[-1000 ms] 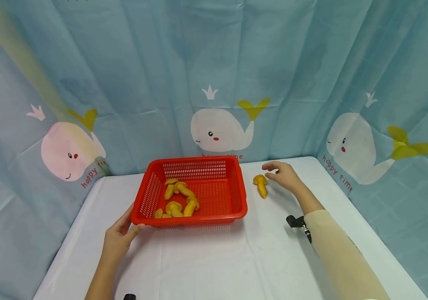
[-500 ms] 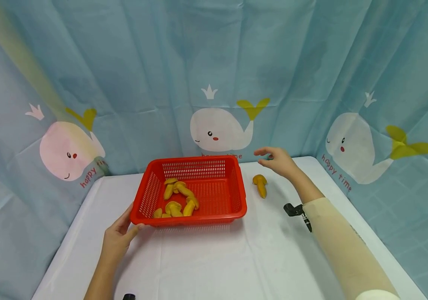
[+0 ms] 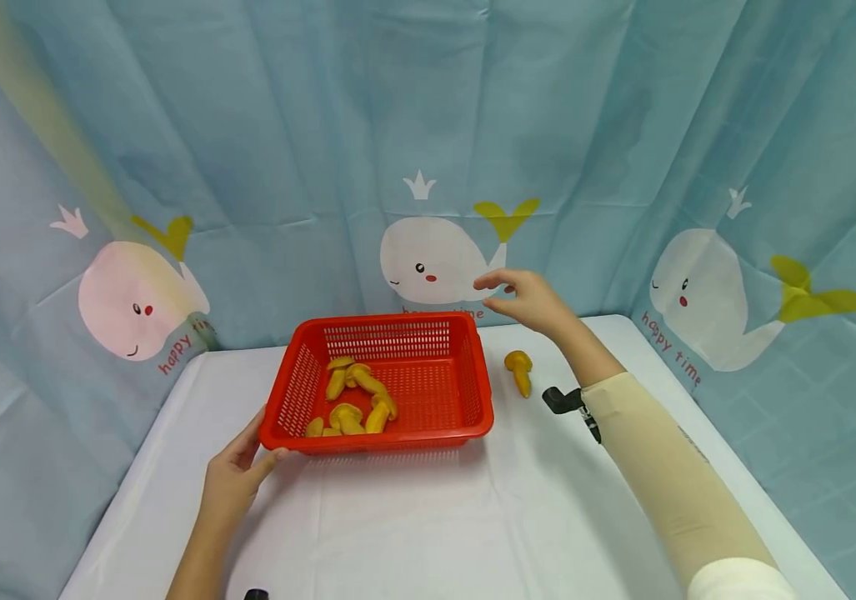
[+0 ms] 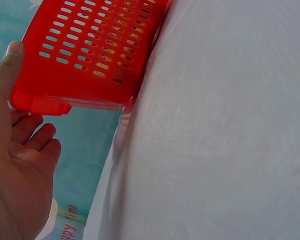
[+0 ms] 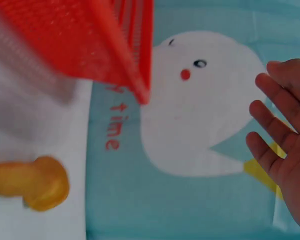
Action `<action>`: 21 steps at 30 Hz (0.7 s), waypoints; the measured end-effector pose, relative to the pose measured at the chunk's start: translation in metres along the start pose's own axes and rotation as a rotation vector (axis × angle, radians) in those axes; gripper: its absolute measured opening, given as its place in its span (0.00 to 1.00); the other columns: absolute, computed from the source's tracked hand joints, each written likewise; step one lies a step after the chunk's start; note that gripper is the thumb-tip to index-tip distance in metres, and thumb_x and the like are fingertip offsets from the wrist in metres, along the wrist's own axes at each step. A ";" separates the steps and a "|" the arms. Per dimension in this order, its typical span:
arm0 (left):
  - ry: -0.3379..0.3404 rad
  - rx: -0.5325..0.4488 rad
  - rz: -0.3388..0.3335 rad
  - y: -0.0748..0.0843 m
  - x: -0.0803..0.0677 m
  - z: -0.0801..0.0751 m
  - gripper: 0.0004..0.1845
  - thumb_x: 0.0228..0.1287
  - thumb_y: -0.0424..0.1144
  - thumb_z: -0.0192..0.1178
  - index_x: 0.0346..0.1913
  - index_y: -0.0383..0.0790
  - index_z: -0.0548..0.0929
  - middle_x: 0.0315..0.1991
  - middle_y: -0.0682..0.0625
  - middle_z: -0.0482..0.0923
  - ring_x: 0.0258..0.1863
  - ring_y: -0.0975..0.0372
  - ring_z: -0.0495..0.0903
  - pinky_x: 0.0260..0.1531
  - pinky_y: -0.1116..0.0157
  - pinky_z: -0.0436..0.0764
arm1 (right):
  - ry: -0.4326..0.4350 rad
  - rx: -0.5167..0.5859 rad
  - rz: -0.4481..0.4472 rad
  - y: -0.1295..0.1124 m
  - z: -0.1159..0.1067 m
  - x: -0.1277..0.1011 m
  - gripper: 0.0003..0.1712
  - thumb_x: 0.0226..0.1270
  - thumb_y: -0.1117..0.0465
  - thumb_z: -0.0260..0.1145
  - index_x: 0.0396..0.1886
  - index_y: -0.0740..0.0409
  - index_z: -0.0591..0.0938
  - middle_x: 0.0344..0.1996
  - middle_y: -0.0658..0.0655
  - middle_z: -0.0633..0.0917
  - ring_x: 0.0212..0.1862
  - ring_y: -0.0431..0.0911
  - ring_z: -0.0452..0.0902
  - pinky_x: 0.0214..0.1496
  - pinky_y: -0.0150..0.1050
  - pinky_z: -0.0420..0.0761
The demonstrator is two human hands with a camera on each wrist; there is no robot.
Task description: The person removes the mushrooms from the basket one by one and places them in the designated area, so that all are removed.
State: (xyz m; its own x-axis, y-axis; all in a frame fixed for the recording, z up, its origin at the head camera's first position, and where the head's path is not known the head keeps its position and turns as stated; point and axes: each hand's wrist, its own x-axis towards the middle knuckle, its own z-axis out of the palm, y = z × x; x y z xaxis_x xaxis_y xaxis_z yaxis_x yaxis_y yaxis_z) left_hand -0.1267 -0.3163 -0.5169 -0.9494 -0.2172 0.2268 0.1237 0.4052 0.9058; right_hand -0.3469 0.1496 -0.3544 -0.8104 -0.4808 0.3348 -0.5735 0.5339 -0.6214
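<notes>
A red plastic basket (image 3: 428,435) with slotted walls stands on the white-covered table. Several yellow mushrooms (image 3: 348,417) lie in its left half. At the front left corner, my left hand (image 3: 232,479) holds the basket's rim between thumb and fingers; the left wrist view shows the thumb (image 4: 11,57) against the red wall and the fingers behind the rim. My right hand (image 3: 528,302) hangs in the air past the basket's back right corner, holding nothing, its fingers loosely bent. One more yellow mushroom (image 3: 519,372) lies on the cloth right of the basket, cap toward the back.
A blue curtain (image 3: 585,167) printed with whales rises behind the table and along both sides. The white tablecloth (image 3: 412,525) spreads in front of the basket. A black wrist-camera mount (image 3: 570,402) sticks out from the right sleeve (image 3: 668,467).
My right hand has moved left, up and away from beside the loose mushroom, toward the basket's back right corner. The mushroom, basket and left hand have stayed put.
</notes>
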 end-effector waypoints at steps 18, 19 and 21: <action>0.016 -0.010 -0.013 0.005 -0.007 0.004 0.40 0.63 0.39 0.72 0.77 0.55 0.68 0.76 0.52 0.67 0.71 0.77 0.66 0.61 0.83 0.69 | -0.078 0.037 -0.119 -0.064 0.031 0.056 0.15 0.72 0.59 0.70 0.57 0.49 0.86 0.54 0.52 0.87 0.56 0.49 0.79 0.66 0.52 0.77; 0.016 -0.009 -0.013 0.005 -0.007 0.004 0.40 0.63 0.39 0.72 0.77 0.55 0.68 0.76 0.52 0.67 0.72 0.77 0.66 0.61 0.83 0.69 | -0.083 0.040 -0.121 -0.066 0.034 0.058 0.16 0.71 0.60 0.70 0.57 0.50 0.86 0.55 0.51 0.87 0.56 0.49 0.79 0.66 0.51 0.77; 0.017 0.003 -0.015 0.005 -0.008 0.004 0.40 0.63 0.39 0.72 0.77 0.56 0.68 0.76 0.52 0.67 0.72 0.76 0.65 0.61 0.83 0.68 | -0.094 0.046 -0.130 -0.070 0.040 0.063 0.16 0.71 0.61 0.70 0.57 0.52 0.86 0.54 0.52 0.87 0.56 0.51 0.79 0.65 0.49 0.78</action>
State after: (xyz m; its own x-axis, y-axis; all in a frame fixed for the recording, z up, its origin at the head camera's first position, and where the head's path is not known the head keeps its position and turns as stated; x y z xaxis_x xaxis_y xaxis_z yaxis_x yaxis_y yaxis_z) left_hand -0.1199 -0.3091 -0.5157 -0.9462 -0.2378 0.2196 0.1091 0.4045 0.9080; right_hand -0.3530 0.0540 -0.3177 -0.7141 -0.6074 0.3482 -0.6645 0.4316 -0.6100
